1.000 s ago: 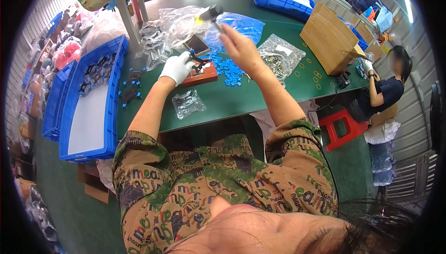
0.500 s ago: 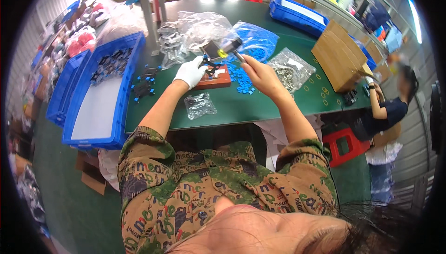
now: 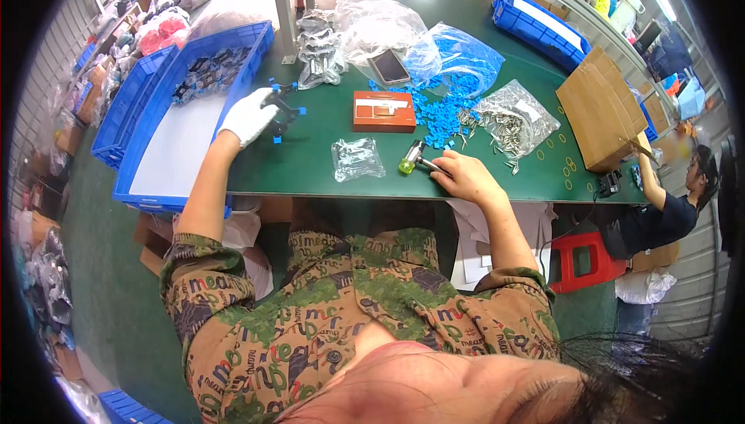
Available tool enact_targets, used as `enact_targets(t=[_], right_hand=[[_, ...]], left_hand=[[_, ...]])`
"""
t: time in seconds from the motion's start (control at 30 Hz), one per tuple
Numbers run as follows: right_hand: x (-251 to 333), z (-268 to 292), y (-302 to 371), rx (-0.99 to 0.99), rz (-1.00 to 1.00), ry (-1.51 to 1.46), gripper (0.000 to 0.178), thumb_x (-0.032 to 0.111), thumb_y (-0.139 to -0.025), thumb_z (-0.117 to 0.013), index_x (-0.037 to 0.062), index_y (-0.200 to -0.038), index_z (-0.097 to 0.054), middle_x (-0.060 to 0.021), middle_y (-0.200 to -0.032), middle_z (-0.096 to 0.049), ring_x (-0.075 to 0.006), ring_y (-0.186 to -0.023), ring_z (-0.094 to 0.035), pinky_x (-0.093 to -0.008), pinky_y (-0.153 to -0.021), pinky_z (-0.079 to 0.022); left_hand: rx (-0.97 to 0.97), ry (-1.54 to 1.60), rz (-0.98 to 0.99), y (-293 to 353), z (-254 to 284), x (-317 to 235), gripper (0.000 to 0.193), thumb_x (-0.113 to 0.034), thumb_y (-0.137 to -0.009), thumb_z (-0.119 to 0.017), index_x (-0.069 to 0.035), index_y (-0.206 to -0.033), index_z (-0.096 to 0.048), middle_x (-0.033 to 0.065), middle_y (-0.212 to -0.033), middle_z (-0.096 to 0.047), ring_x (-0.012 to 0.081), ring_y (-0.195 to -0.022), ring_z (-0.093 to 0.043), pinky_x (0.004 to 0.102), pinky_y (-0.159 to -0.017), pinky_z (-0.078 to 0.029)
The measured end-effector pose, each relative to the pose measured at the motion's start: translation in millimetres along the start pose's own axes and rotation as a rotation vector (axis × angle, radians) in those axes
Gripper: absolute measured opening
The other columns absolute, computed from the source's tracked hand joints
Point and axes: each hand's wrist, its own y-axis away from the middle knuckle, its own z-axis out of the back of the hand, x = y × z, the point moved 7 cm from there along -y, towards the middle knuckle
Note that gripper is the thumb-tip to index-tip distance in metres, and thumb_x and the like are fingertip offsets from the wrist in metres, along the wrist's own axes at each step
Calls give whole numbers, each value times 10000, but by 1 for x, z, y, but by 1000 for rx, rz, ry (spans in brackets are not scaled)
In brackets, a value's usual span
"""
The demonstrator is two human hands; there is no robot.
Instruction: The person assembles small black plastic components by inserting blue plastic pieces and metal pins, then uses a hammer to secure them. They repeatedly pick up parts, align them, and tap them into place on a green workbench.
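My left hand (image 3: 250, 117), in a white glove, is at the left of the table with its fingers closed on a black plastic bracket with blue tips (image 3: 285, 112). Dark parts overlap there, so I cannot tell how many brackets lie together. My bare right hand (image 3: 470, 181) grips the handle of a small hammer (image 3: 411, 159) with a yellow-green face, low over the table's front part. Between the hands sits a reddish-brown box (image 3: 384, 125) with a pale patch on top. In front of it lies a clear plastic bag (image 3: 357, 160).
Small blue parts (image 3: 444, 117) are heaped beside an opened bag of metal pins (image 3: 514, 125). A phone (image 3: 389, 67) rests by clear bags. On the left is a blue crate (image 3: 167, 152) with black parts; on the right, a cardboard box (image 3: 601, 110) and a co-worker (image 3: 660, 222).
My left hand has moved left from the box to the brackets. My right hand has lowered the hammer from above the box to near the table's front edge. The view has shifted.
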Motion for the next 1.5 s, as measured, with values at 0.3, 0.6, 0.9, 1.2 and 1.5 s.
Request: enact_targets(t=[0.3,0.6,0.9,1.2,1.5], right_hand=[[11,0,-3,-148,22,109,328,248,-918,-726,101,-1204,-660,-114,-1021,-656,-331,-974,-676,-454,-820,-549],[12,55,-20,-325,106,16,201,197,-938,-728,64,-1089,-716,-120,-939,-660,-335,-881,-659,-432,-772,-529],[34,87,-142,-420,271,-68,171,190,-949,-694,57,-1046,-737,-136,-903,-679,-356,-866,-676,-448,-744,-537],[52,18,-330,-205,392,16,224,263,-978,-640,117,-1112,-743,-117,-1026,-706,-350,-970,-684,-450,-839,-560],[123,-8,-296,9,615,16,199,301,-954,-663,136,-1024,-749,-78,-1008,-724,-327,-939,-706,-451,-790,-578]], left_hand=[[118,-409,7,-70,-62,-30,451,-285,-940,-542,-121,-1351,-630,194,-1292,-679,360,-1188,-649,464,-1023,-487],[-360,-392,-281,-49,-34,-73,210,-151,-855,-647,-114,-1022,-769,135,-1068,-742,310,-1081,-680,457,-936,-506],[-533,-94,-383,75,-40,-113,265,-94,-790,-770,-98,-1053,-740,124,-1158,-702,339,-1151,-631,501,-1052,-442],[-505,-21,-143,94,-46,-85,255,-61,-809,-768,-90,-1061,-738,103,-1200,-699,317,-1218,-615,486,-1120,-409],[-539,112,-160,104,-54,-70,236,11,-810,-742,-87,-1024,-734,74,-1097,-731,298,-1143,-665,497,-1092,-453]])
